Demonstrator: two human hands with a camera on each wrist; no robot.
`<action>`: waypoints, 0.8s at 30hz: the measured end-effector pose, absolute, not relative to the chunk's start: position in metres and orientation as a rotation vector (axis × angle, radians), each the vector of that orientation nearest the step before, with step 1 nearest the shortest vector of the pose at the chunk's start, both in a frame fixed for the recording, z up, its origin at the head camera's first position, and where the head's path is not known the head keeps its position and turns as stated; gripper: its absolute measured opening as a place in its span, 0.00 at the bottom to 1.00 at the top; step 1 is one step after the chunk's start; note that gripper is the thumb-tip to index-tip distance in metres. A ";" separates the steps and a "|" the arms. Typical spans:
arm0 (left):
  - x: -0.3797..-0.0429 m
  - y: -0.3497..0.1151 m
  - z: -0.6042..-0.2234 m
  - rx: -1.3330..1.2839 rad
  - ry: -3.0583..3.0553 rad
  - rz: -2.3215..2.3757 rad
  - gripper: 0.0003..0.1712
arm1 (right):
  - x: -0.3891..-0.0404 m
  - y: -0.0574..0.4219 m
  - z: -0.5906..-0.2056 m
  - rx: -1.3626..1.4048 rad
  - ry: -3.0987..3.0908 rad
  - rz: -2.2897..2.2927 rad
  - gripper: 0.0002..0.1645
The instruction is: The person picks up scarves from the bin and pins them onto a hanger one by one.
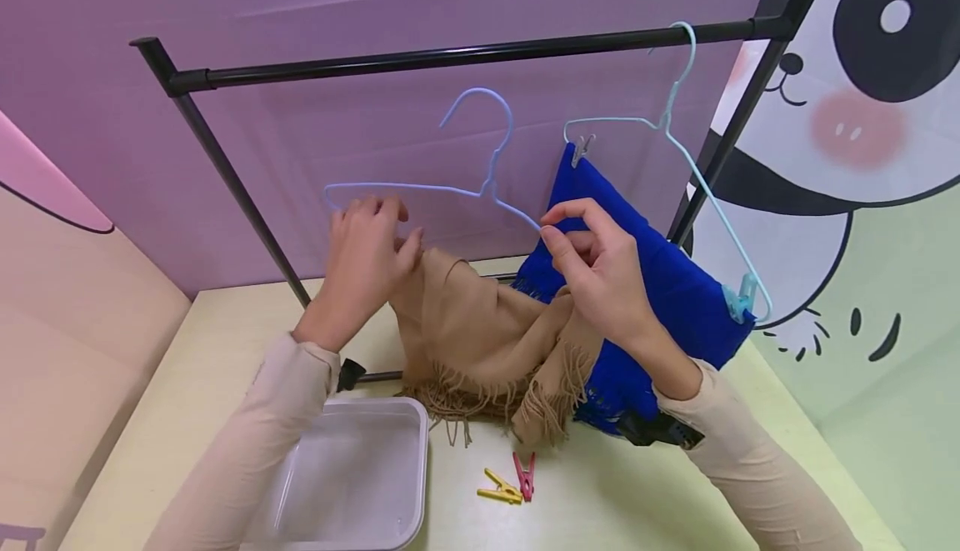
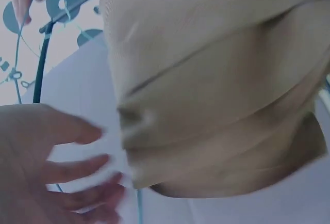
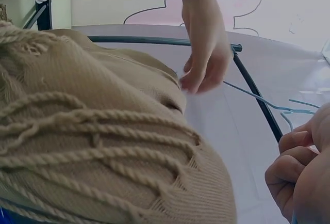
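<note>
My right hand [image 1: 600, 263] pinches the right arm of a lavender-blue clothes hanger [image 1: 491, 169] between thumb and forefinger; in the right wrist view that hand [image 3: 304, 167] has its other fingers curled in. Near the hanger's left end is my left hand [image 1: 367, 247], its fingers loosely bent and spread. In the left wrist view its blurred fingers [image 2: 85, 170] are right beside the edge of a tan fringed scarf [image 2: 206, 105] and hold nothing. This tan scarf [image 1: 480, 309] hangs in folds below the hanger, its fringe low over the table.
A black rack's bar [image 1: 450, 55] crosses behind the hands. On it hangs a light-blue hanger [image 1: 667, 122] with a blue fringed scarf [image 1: 660, 284] clipped on. A white tray [image 1: 423, 459] stands at front left, beside yellow [image 1: 502, 488] and pink [image 1: 525, 476] clothespins on the table.
</note>
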State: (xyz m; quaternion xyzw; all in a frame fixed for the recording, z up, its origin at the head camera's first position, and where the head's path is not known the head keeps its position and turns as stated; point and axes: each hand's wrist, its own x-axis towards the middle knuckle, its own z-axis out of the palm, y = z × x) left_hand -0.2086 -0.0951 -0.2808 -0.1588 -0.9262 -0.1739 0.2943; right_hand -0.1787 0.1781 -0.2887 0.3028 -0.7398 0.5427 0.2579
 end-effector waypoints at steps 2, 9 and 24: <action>-0.200 -0.095 -0.289 -0.469 -2.378 -0.515 0.09 | -0.179 0.180 -0.287 0.824 -2.007 1.463 0.09; -0.182 -0.105 -0.315 -0.373 -2.699 -0.632 0.28 | -0.185 0.186 -0.280 0.844 -2.039 1.381 0.10; -0.191 -0.104 -0.354 -0.526 -2.598 -1.652 0.16 | -0.190 0.187 -0.279 0.794 -2.072 1.318 0.10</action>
